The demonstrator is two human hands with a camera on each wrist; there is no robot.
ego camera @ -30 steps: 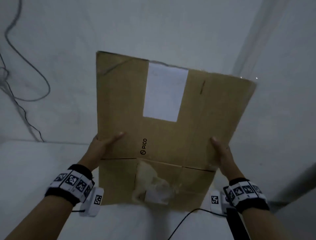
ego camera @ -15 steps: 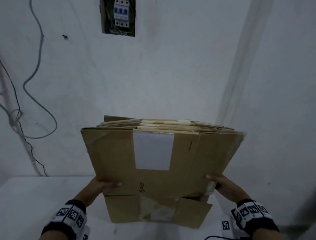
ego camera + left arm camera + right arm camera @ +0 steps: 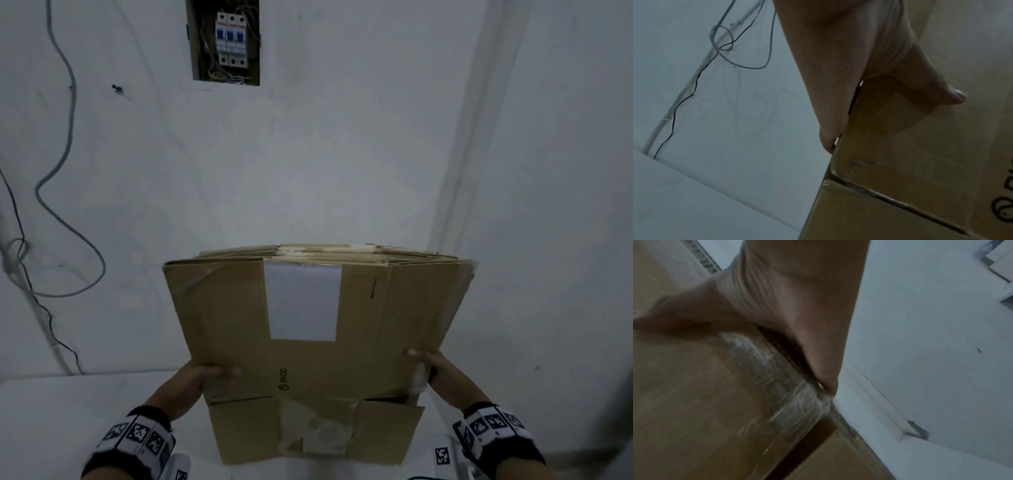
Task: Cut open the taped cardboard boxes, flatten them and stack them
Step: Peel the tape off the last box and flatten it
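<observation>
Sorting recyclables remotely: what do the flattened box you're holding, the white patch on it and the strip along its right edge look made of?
Flattened box: brown corrugated cardboard, matte; fluted edge visible in the right wrist view. White patch: probably a matte paper label. Right-edge strip: clear plastic tape, glossy and wrinkled.

Two hands are seen, a left hand (image 3: 191, 380) and a right hand (image 3: 442, 373). One flattened cardboard box (image 3: 308, 359) is counted in front, with one white label (image 3: 303, 303); the flattened boxes (image 3: 329, 251) stacked behind it cannot be counted exactly. On the wall, one breaker panel (image 3: 226, 41) is seen.
</observation>
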